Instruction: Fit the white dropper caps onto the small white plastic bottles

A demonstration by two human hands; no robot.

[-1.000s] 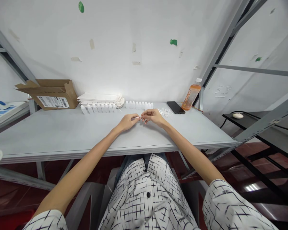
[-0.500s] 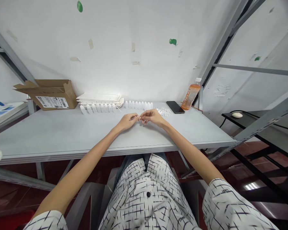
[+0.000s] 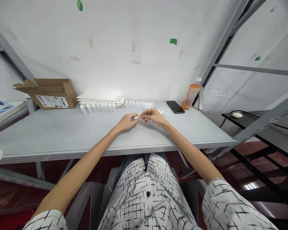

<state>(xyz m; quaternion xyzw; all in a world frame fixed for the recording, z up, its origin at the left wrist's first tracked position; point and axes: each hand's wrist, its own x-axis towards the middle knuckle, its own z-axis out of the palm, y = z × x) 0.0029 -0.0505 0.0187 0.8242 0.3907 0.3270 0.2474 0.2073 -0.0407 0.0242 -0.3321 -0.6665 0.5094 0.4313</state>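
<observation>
Above the middle of the table, my left hand (image 3: 127, 121) and my right hand (image 3: 154, 116) meet at the fingertips. A small white plastic piece (image 3: 136, 117) shows between my left thumb and fingers. My right fingers pinch at a tiny white part (image 3: 140, 118) touching it; its exact shape is too small to make out. Just behind my right hand lies a scattered pile of small white parts (image 3: 165, 111). Small white bottles stand upright behind my hands, in a left row (image 3: 97, 108) and a right group (image 3: 138, 105).
An open cardboard box (image 3: 55, 92) stands at the back left, beside stacked white sheets or trays (image 3: 99, 97). A black phone (image 3: 175, 107) and an orange drink bottle (image 3: 191, 95) are at the back right. Metal posts (image 3: 212, 64) frame the table (image 3: 62, 134).
My fingers have shifted slightly at the tips, and more of the white piece shows in my left hand. The bottles and the pile stay put.
</observation>
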